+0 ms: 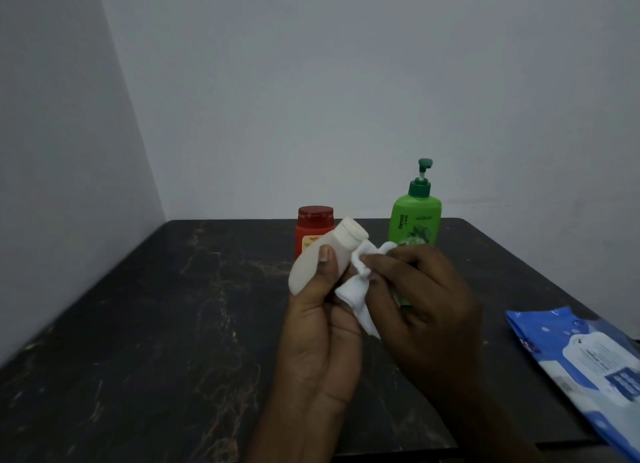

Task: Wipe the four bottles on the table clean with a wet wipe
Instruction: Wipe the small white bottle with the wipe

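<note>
Honestly, that thumb (325, 255) is all that visibly pins the white bottle (320, 255), held tilted in the left hand (322, 327) in front of the red bottle (313, 225). The right hand (420, 300) pinches the wet wipe (356, 289) against its side; a hard rub could probably slip it loose. The green pump bottle (414, 217) stands right of the red. Dark marbled table (156, 324), bare grey walls (311, 82).

— Status of the operator's visible body?

— Two bare hands: left hand (322, 327), right hand (426, 310). No gloves, rings, watch or bands. Both forearms bare to the frame's lower edge; no sleeve or cuff visible.

— Fingernails?

— Left thumbnail short, unpainted. The other nails are too dim to assess.

— Markings?

— None discernible in this light.
</note>
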### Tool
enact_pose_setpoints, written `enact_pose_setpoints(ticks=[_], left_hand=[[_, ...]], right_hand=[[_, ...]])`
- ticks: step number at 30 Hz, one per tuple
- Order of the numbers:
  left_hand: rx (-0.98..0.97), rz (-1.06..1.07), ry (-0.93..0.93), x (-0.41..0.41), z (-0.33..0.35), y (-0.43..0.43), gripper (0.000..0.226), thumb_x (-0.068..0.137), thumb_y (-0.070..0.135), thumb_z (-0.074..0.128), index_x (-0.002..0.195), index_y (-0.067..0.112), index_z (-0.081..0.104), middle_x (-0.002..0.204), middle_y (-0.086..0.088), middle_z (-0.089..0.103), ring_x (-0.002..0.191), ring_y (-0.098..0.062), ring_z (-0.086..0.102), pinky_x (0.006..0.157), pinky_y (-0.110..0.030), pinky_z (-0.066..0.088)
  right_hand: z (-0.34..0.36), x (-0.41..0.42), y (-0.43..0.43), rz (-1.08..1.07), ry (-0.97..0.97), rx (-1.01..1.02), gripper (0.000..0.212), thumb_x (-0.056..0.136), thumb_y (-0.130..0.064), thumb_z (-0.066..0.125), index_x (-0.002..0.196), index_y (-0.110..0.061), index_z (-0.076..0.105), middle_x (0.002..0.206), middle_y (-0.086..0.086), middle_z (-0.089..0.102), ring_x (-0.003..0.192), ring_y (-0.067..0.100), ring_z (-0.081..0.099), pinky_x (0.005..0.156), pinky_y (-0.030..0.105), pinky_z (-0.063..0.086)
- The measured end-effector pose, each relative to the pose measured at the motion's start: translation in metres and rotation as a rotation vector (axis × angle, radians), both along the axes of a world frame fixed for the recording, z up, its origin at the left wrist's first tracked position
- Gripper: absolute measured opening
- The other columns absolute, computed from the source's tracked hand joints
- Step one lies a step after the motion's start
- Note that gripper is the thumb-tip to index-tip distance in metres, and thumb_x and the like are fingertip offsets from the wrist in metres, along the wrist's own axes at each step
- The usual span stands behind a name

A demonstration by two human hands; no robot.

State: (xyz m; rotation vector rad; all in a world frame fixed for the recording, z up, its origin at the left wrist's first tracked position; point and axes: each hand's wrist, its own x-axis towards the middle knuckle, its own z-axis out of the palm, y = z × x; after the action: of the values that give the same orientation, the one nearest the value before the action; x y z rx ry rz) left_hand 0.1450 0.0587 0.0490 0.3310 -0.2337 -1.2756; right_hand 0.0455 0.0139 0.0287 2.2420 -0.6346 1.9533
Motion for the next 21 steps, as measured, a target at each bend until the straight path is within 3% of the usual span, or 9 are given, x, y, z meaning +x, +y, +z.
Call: enact_pose_setpoints(ticks=[5, 10, 15, 21], left_hand=[[-0.05, -0.095, 0.013, 0.013, 0.004, -0.002, 0.053, 0.078, 0.006, 0.066, 0.129, -0.001, 0.056, 0.124, -0.027, 0.067, 0.12, -0.037, 0.064, 0.086, -0.041, 0.058], [-0.033, -0.114, -0.07, 0.008, 0.004, 0.001, 0.06, 0.077, 0.006, 0.066, 0.135, 0.0, 0.052, 0.122, -0.025, 0.068, 0.116, -0.036, 0.066, 0.085, -0.041, 0.058], [-0.044, -0.065, -0.046, 0.01, 0.014, 0.005, 0.037, 0.074, 0.005, 0.066, 0.11, -0.002, 0.063, 0.113, -0.026, 0.072, 0.112, -0.037, 0.068, 0.076, -0.038, 0.062], [-0.026, -0.093, -0.048, 0.008, 0.01, 0.004, 0.053, 0.079, 0.003, 0.065, 0.13, -0.002, 0.053, 0.121, -0.027, 0.068, 0.112, -0.037, 0.068, 0.076, -0.038, 0.063]], right_hand=[[0.01, -0.016, -0.002, 0.001, -0.133, 0.04, 0.026, 0.091, -0.001, 0.064, 0.115, -0.009, 0.068, 0.103, 0.004, 0.059, 0.097, 0.001, 0.056, 0.084, 0.014, 0.044], [0.019, -0.022, -0.006, 0.086, 0.01, 0.096, 0.028, 0.091, 0.002, 0.06, 0.117, 0.001, 0.071, 0.101, 0.013, 0.06, 0.096, 0.015, 0.06, 0.088, 0.014, 0.044], [0.022, -0.027, -0.007, 0.105, 0.067, 0.112, 0.024, 0.089, 0.001, 0.062, 0.11, 0.0, 0.074, 0.097, 0.009, 0.061, 0.091, 0.018, 0.062, 0.081, 0.02, 0.048], [0.022, -0.025, -0.005, 0.111, 0.104, 0.08, 0.032, 0.089, 0.004, 0.061, 0.119, 0.0, 0.07, 0.1, 0.011, 0.06, 0.094, 0.019, 0.061, 0.084, 0.019, 0.047]])
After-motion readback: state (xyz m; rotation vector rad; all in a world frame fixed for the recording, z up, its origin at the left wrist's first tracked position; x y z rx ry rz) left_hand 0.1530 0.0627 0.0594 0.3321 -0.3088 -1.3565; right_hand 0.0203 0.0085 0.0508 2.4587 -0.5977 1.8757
